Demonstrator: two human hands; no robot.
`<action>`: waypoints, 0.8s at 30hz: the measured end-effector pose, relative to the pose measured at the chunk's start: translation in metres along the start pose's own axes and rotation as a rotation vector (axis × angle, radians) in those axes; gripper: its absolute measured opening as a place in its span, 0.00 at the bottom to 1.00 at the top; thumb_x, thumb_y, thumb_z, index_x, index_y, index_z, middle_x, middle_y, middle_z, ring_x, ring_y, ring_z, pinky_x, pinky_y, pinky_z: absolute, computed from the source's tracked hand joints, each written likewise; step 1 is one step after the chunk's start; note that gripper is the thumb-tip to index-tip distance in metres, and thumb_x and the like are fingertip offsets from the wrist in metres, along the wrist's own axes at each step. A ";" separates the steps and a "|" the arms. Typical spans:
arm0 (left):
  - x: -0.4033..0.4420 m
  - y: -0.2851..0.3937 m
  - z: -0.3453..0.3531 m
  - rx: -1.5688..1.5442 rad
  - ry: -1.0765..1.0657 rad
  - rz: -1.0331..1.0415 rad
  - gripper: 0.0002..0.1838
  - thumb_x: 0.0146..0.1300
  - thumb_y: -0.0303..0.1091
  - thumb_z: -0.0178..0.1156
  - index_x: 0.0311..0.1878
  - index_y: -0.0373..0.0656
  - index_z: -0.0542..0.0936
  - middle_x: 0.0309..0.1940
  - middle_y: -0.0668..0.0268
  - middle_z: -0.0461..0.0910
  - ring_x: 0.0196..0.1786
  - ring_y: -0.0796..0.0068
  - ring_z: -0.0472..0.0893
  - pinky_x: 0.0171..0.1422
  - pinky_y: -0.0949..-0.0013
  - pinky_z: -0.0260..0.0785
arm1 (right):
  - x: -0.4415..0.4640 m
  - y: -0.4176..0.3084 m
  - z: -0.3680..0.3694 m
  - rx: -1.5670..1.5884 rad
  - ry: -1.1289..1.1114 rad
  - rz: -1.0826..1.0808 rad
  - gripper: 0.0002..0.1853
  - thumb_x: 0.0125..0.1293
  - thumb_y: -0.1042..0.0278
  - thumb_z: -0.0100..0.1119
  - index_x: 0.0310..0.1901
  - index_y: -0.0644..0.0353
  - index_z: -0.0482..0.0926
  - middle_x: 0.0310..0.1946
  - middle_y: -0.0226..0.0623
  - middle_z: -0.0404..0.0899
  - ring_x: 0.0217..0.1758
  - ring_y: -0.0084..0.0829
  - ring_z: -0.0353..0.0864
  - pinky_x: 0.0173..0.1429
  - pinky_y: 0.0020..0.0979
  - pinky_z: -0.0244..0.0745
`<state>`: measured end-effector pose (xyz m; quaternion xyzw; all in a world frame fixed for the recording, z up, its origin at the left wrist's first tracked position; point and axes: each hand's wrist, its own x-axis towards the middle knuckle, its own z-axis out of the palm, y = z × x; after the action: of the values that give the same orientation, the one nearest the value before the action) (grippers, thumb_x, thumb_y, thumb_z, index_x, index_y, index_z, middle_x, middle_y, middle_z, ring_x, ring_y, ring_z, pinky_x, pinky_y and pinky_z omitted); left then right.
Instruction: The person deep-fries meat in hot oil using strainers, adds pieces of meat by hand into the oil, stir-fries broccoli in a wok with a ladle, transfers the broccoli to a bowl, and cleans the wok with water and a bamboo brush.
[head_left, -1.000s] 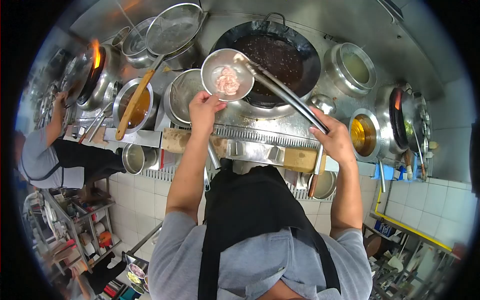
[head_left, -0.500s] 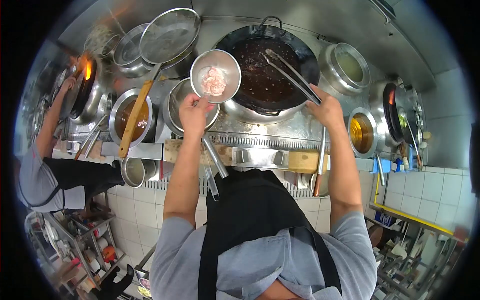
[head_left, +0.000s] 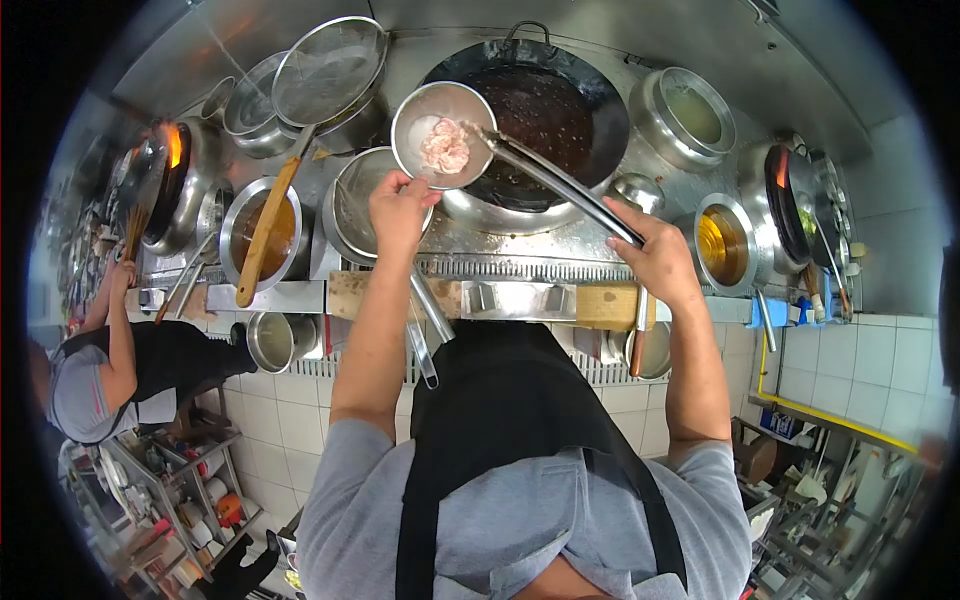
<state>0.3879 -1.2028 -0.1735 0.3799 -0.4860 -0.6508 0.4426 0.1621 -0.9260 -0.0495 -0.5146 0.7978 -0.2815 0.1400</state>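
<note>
My left hand (head_left: pixel 403 212) grips the near rim of a small metal bowl (head_left: pixel 408 112), held up over the left edge of a large black wok (head_left: pixel 607 130). Pale pink pieces of raw meat (head_left: pixel 444 148) lie in the bowl. In my right hand (head_left: pixel 652 248) is a pair of metal tongs (head_left: pixel 570 188), closed around their handle end. The tongs' tips are at the bowl's right rim, beside the meat; whether they touch it I cannot tell. Dark liquid (head_left: pixel 530 115) with bubbles fills the wok.
Left of the wok stand a strainer with a wooden handle (head_left: pixel 268 232), a pot of brown liquid (head_left: pixel 232 225) and another metal pot (head_left: pixel 340 225). A pot of yellow oil (head_left: pixel 745 255) is at right. Flames (head_left: pixel 172 148) rise at far left, near a co-worker (head_left: pixel 85 385).
The tongs have swung left from over the wok to the bowl's right rim. The bowl has shifted slightly right and up. The co-worker's arm has lowered and now holds a brush.
</note>
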 end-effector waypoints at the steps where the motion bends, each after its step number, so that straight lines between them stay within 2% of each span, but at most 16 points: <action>1: 0.000 0.001 0.001 0.001 0.015 0.004 0.08 0.67 0.21 0.63 0.32 0.33 0.76 0.31 0.60 0.82 0.30 0.71 0.86 0.35 0.72 0.84 | -0.003 0.006 -0.004 0.044 0.010 0.013 0.27 0.63 0.68 0.70 0.66 0.49 0.81 0.56 0.49 0.84 0.59 0.46 0.85 0.65 0.38 0.76; 2: 0.002 -0.003 0.000 0.004 0.037 -0.001 0.07 0.67 0.21 0.63 0.32 0.33 0.77 0.31 0.60 0.81 0.30 0.71 0.86 0.35 0.72 0.84 | -0.005 0.009 -0.008 0.080 0.004 0.088 0.28 0.63 0.68 0.70 0.66 0.51 0.80 0.56 0.49 0.84 0.60 0.45 0.85 0.65 0.36 0.75; 5: 0.003 -0.015 -0.006 0.012 0.102 0.021 0.07 0.67 0.22 0.64 0.32 0.33 0.76 0.30 0.61 0.81 0.30 0.71 0.86 0.35 0.72 0.84 | -0.007 0.038 -0.013 0.061 0.034 0.126 0.28 0.63 0.69 0.70 0.66 0.50 0.80 0.55 0.50 0.85 0.58 0.47 0.85 0.65 0.36 0.75; 10: -0.015 -0.012 -0.007 0.034 0.139 0.063 0.08 0.68 0.23 0.64 0.32 0.34 0.76 0.31 0.61 0.81 0.30 0.72 0.86 0.36 0.72 0.84 | 0.018 0.074 0.007 -0.197 -0.070 0.170 0.29 0.59 0.61 0.73 0.65 0.44 0.82 0.51 0.51 0.86 0.57 0.51 0.84 0.64 0.43 0.77; 13: -0.036 -0.006 -0.009 0.052 0.129 0.060 0.08 0.68 0.22 0.64 0.33 0.34 0.76 0.31 0.62 0.81 0.31 0.72 0.86 0.37 0.73 0.84 | 0.030 0.073 0.013 -0.196 -0.006 0.280 0.30 0.59 0.59 0.72 0.65 0.44 0.81 0.52 0.53 0.85 0.56 0.51 0.84 0.64 0.44 0.77; 15: -0.041 -0.001 -0.010 0.028 0.125 0.062 0.08 0.68 0.22 0.63 0.33 0.34 0.76 0.31 0.62 0.81 0.31 0.72 0.86 0.37 0.73 0.83 | 0.028 0.087 0.015 -0.234 0.058 0.233 0.30 0.59 0.57 0.72 0.66 0.43 0.81 0.51 0.54 0.85 0.56 0.52 0.85 0.63 0.44 0.77; 17: -0.037 -0.006 -0.019 0.030 0.098 0.048 0.08 0.68 0.22 0.63 0.33 0.34 0.76 0.31 0.61 0.82 0.31 0.71 0.87 0.36 0.74 0.83 | 0.019 0.082 0.013 -0.227 0.084 0.186 0.31 0.59 0.57 0.72 0.66 0.43 0.80 0.51 0.54 0.86 0.56 0.52 0.85 0.63 0.44 0.77; 19: -0.031 -0.005 -0.019 0.022 0.073 0.022 0.08 0.67 0.22 0.64 0.33 0.34 0.75 0.32 0.60 0.82 0.32 0.71 0.87 0.36 0.74 0.82 | 0.015 0.067 0.009 -0.241 0.065 0.227 0.33 0.58 0.57 0.73 0.67 0.43 0.79 0.52 0.54 0.85 0.56 0.52 0.85 0.63 0.44 0.77; 21: -0.026 -0.007 -0.023 0.053 0.053 0.063 0.09 0.67 0.24 0.65 0.32 0.35 0.76 0.30 0.60 0.83 0.31 0.73 0.87 0.34 0.74 0.80 | 0.005 0.043 0.004 -0.221 0.070 0.246 0.33 0.58 0.58 0.73 0.68 0.44 0.79 0.53 0.54 0.85 0.56 0.52 0.85 0.64 0.44 0.77; 24: -0.020 -0.007 -0.026 0.134 0.033 0.104 0.10 0.67 0.27 0.66 0.30 0.36 0.76 0.25 0.61 0.84 0.30 0.75 0.87 0.33 0.73 0.76 | -0.018 0.001 -0.002 -0.052 0.075 0.146 0.33 0.58 0.62 0.73 0.68 0.44 0.79 0.55 0.52 0.84 0.57 0.52 0.85 0.64 0.44 0.77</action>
<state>0.4171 -1.1908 -0.1850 0.3934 -0.5402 -0.5866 0.4576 0.1683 -0.9087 -0.0499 -0.4475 0.8449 -0.2688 0.1169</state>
